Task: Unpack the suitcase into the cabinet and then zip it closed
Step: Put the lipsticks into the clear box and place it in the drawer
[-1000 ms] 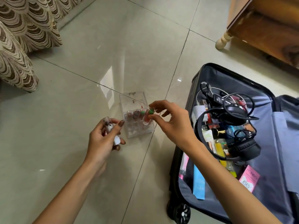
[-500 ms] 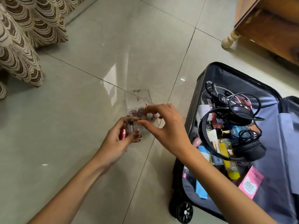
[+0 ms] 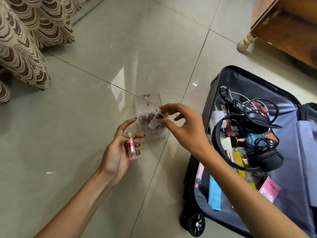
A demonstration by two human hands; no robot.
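1. The right hand (image 3: 181,127) is nearer the clear box (image 3: 147,100), right over its slotted part. It pinches a tube (image 3: 155,120) between thumb and fingertips, the other fingers loosely arched.
2. The tube's long axis is tilted: its top is at the fingertips and its lower end points down and left at the slots. Seating it likely means righting it and lowering it straight down.
3. The left hand (image 3: 118,152) sits just beside the box on the near left. Its lower fingers curl round a pink tube (image 3: 131,146) lying across them, while the forefinger is stretched toward the box.
4. The suitcase (image 3: 257,79) lies open on the floor to the right of both hands, with headphones (image 3: 257,134) and many small items inside. The cabinet (image 3: 283,28) is well apart, at the upper right.
5. Half a second ago the hands met over the box, fingers touching. Now they are apart: the right has carried its tube over the slots and the left has drawn back with the pink one.
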